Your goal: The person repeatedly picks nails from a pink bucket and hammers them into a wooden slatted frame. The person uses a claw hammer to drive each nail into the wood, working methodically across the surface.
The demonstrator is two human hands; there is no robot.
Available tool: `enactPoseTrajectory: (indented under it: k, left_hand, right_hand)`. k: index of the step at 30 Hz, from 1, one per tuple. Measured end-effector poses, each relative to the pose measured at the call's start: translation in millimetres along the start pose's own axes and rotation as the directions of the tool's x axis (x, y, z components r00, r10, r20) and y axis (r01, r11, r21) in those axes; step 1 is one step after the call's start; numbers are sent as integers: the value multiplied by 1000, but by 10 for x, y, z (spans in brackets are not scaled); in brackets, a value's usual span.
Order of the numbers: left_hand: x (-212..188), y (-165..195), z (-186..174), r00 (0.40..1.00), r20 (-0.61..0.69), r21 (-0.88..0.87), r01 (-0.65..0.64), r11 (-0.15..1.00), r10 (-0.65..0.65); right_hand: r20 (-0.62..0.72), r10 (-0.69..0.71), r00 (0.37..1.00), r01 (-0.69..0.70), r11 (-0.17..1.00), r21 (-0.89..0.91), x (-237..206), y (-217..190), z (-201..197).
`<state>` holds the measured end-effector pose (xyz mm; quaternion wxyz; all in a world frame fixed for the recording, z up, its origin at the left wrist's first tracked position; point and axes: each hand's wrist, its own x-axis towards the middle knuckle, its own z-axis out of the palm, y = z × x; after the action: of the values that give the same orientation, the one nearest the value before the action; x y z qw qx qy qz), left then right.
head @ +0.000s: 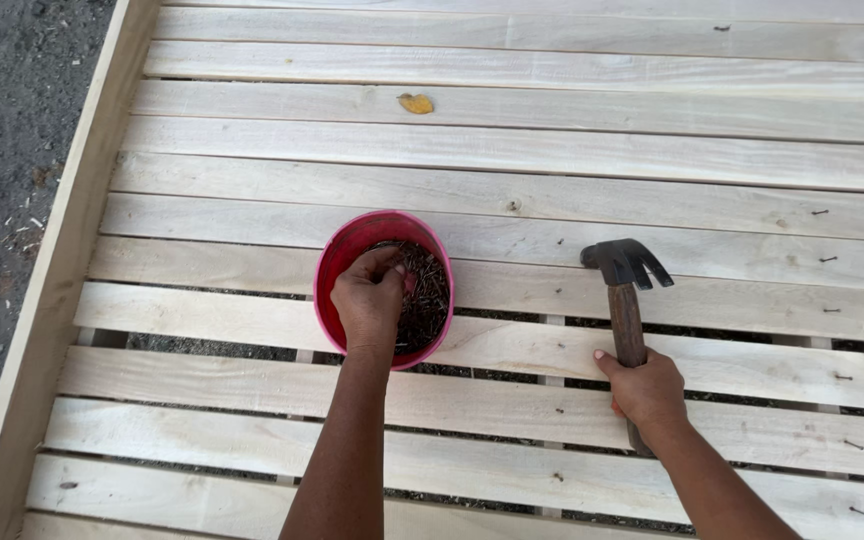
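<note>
A: Where are the hands?

B: The left hand [369, 300] is down in the red bucket [337, 262], fingers curled and pinched into the pile of dark nails [428, 290]. I can't tell whether it has any nails caught yet. The right hand [645, 388] is closed round the wooden handle of the hammer [624, 290], whose head rests on a plank.

A: And the bucket?

B: It stands on the pale wooden slats [552, 150], nearer the left edge of the frame [62, 260] than the right.

A: How would the nails handle?

B: Stiff, thin and sharp-pointed, I'd judge, and apt to tangle, so best pinched by the shanks. The hammer looks head-heavy; holding it low on the handle suits it.

A: Anything else?

B: A yellow leaf [415, 103] near the far edge, and a few nails standing in the slats at the right.
</note>
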<state>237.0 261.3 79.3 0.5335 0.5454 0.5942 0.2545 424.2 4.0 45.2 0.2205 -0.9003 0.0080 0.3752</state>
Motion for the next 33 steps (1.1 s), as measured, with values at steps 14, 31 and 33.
enactPoseTrajectory:
  k: [14,31,33]
  left_hand:
    - [402,323,1341,924,112,-301,-320,898,366]
    - [526,-163,2256,803,296,211,-582,785,516]
    - [498,-175,2265,783,285,227,-616,755,553]
  right_hand:
    - [2,-63,998,63,997,-33,314,-526,-216]
    - [-3,75,997,-75,991,-110,477,-479,-212]
    - [-10,75,997,-76,989,-128,458,-478,-215]
